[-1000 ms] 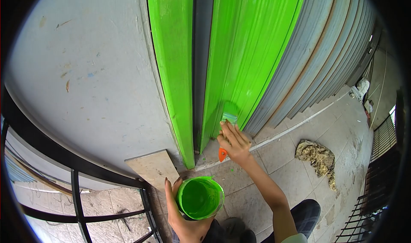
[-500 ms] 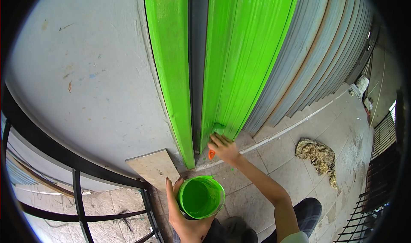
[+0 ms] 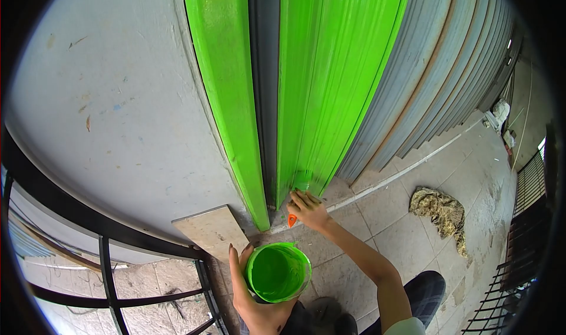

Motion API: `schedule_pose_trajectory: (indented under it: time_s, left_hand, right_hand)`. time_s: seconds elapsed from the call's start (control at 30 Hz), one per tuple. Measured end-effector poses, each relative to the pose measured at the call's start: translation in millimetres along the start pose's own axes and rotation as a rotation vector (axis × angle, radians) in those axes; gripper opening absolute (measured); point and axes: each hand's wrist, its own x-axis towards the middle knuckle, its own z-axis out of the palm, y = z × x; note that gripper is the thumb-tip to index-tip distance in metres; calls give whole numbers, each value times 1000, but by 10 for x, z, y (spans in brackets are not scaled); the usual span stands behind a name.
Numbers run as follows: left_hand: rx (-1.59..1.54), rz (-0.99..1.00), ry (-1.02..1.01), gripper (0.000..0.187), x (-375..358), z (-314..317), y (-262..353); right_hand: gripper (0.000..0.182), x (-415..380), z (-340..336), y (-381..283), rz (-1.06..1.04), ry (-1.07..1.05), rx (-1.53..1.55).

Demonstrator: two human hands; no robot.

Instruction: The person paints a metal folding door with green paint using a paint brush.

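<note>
In the head view my left hand (image 3: 254,304) is wrapped round a tub (image 3: 308,270) of green paint at the bottom middle. Above it and to the right, my right hand (image 3: 308,209) grips a brush (image 3: 292,220) by its orange handle. The bristle end, mostly hidden by my fingers, is at the foot of a wet green ribbed metal panel (image 3: 336,87). A green post (image 3: 227,99) stands left of the panel, with a dark grey strip (image 3: 265,93) between them.
Unpainted grey corrugated metal (image 3: 424,69) continues to the right. A crumpled cloth (image 3: 439,214) lies on the tiled floor (image 3: 383,223). At lower left are a tile piece (image 3: 213,230) and a black metal frame (image 3: 108,270); a pale wall (image 3: 118,128) rises behind.
My right hand has moved slightly down with the brush, near the panel's lower end. My left hand and the tub are nearly unmoved. The view has shifted a little.
</note>
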Motion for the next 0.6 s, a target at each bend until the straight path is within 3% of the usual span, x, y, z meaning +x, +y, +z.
schedule_pose_trajectory:
  time_s: [0.1,0.33,0.47,0.6]
  left_hand:
    - [18,13,-7,123,-15,-5,21]
    - [33,21,-25,122,6,0,-2]
    - [32,27,-24,123,18,16,-8]
    - [1,20,-17,124,-11,14,12]
  right_hand:
    - [18,-186,172,-23,21,-140,137]
    - [13,1005,-944,445,109,294,12]
    - [11,1064,-1088,380,54,430,-158]
    - [15,383,-332,207,52,206,-128]
